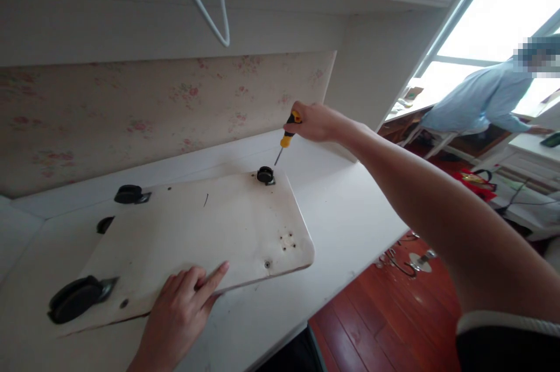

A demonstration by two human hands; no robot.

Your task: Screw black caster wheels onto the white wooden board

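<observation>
My right hand (317,122) is closed around the yellow and black handle of a screwdriver (286,137). The tool slants down, its tip close beside a black caster wheel (265,174) at the far right corner of a white board (219,220); I cannot tell whether they touch. My left hand (186,308) rests over the board's near edge, one digit stretched out to the right and the others bent. Two more casters, one at the far left (128,194) and one at the near left (79,298), sit on the board. Several holes mark its near right corner (287,241).
The board lies on a white desktop (341,209) against a floral panel (188,104). A white cable (205,13) hangs from the shelf above. Another black wheel (105,224) shows at the board's left. At right, a person in light blue (476,95) sits near a window.
</observation>
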